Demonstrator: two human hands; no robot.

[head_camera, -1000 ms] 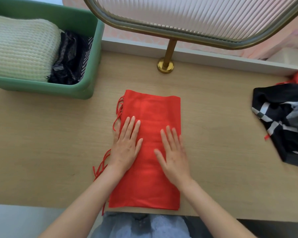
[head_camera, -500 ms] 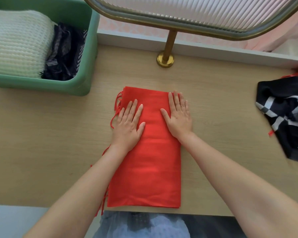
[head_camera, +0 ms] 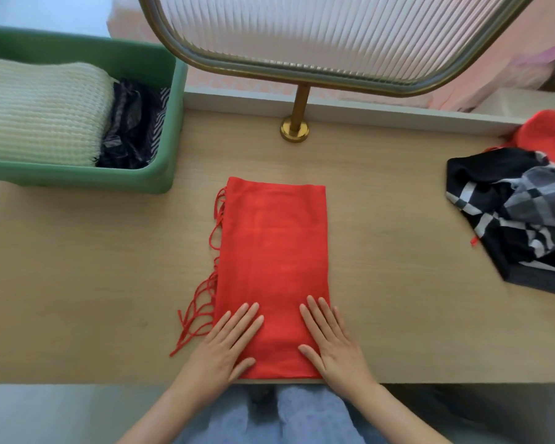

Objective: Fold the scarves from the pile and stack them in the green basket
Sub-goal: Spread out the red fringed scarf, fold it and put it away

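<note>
A red scarf point(head_camera: 274, 251) lies folded into a long rectangle in the middle of the wooden table point(head_camera: 77, 267), its fringe trailing off the left side. My left hand point(head_camera: 226, 346) rests flat on its near left corner, fingers straight. My right hand point(head_camera: 332, 342) lies flat on the near right corner. The green basket point(head_camera: 161, 174) stands at the far left and holds a folded cream knit scarf point(head_camera: 42, 113) and a dark patterned scarf point(head_camera: 135, 123). The pile point(head_camera: 519, 216) of a black-and-grey checked scarf and a red one sits at the right edge.
A ribbed-glass mirror point(head_camera: 318, 33) on a brass stand point(head_camera: 295, 126) rises at the back of the table, behind the red scarf. A white ledge point(head_camera: 382, 115) runs along the far edge. The table's near edge is just below my hands.
Both hands have slid from the scarf's far half back toward me, to its near end. The scarf lies flat in the same place.
</note>
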